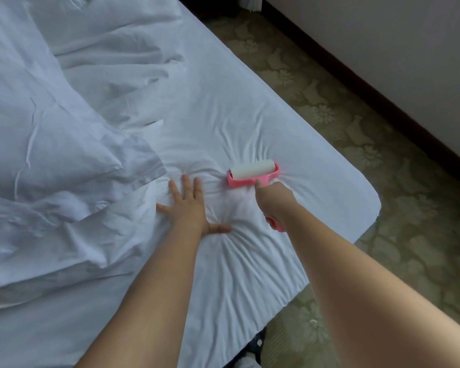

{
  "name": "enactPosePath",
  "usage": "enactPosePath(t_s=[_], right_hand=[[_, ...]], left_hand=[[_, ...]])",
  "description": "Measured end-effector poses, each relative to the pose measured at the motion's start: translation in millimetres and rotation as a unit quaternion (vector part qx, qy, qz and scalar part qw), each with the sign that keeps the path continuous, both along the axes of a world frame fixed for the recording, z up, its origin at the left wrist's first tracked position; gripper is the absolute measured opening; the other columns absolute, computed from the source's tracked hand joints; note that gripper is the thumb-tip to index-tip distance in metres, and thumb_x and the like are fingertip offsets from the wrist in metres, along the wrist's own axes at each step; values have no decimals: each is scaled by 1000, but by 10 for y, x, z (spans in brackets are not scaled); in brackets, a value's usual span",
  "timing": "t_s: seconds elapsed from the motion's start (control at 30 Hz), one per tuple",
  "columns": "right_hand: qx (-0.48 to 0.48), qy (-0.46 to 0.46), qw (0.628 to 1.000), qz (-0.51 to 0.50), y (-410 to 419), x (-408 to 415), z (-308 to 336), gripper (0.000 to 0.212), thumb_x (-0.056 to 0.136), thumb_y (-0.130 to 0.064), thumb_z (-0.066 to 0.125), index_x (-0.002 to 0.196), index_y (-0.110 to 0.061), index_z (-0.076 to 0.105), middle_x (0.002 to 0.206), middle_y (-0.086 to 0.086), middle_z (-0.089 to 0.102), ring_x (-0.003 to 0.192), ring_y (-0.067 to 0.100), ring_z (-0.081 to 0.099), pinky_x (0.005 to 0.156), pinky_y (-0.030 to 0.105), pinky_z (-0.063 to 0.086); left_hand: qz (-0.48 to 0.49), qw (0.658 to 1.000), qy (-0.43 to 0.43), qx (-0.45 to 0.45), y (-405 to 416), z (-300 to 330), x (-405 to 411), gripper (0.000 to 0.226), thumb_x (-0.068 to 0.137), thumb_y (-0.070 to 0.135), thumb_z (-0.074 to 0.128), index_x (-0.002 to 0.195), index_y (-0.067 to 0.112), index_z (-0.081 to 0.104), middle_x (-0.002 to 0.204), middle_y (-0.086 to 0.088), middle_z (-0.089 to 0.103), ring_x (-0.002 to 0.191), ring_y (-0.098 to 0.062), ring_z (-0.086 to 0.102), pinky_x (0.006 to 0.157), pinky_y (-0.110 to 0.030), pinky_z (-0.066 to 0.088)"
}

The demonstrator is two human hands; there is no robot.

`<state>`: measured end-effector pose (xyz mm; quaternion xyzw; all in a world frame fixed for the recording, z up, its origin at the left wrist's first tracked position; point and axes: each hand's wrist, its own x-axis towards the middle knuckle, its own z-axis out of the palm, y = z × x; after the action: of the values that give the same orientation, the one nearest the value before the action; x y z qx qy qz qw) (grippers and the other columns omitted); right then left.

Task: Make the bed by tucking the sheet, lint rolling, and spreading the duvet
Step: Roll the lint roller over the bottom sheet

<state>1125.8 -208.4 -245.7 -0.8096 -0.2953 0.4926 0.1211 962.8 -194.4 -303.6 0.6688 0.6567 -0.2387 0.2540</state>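
Your right hand is gripping the pink handle of the lint roller, fingers curled round it, and the roller's white drum is lying on the sheet just right of the frame's centre, near the bed's right edge. The end of the handle is showing below your wrist. Your left hand is pressing flat on the sheet just to the left of the roller, fingers straight and spread wide, thumb pointing toward the right. Creases are fanning out through the sheet from under both hands. The crumpled white duvet is lying bunched across the left half of the frame, its edge touching your left fingertips. A white pillow is sitting in the upper left. Patterned green carpet is filling the right side, with a dark baseboard running diagonally across the upper right under a pale wall.
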Motion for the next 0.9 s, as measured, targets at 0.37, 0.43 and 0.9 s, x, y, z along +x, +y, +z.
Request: enactPosePath(t_s=[0.37,0.43,0.9], right_hand=[[14,6,1000,18,435,15,-93,27,97,-42,28,96,-17,37,71,6,45,54,22,45,62,32,40],[22,10,1000,18,731,18,-126,33,96,-44,29,98,-14,42,68,7,44,53,23,45,61,32,38],[9,25,1000,4,1778,-12,-130,40,96,-48,31,84,-12,44,70,6,44,54,19,42,57,26,36]], left_hand=[[61,996,-6,-64,261,-21,94,158,42,88,64,139,18,-39,145,-2,-47,135,-41,-35,93,-81,11],[76,993,-7,-88,349,-58,108,158,42,88,64,133,20,-46,138,-4,-55,131,-41,-42,93,-81,6],[90,992,-20,-84,495,-190,88,153,44,88,63,126,27,-52,130,-9,-60,125,-39,-49,98,-76,-7]])
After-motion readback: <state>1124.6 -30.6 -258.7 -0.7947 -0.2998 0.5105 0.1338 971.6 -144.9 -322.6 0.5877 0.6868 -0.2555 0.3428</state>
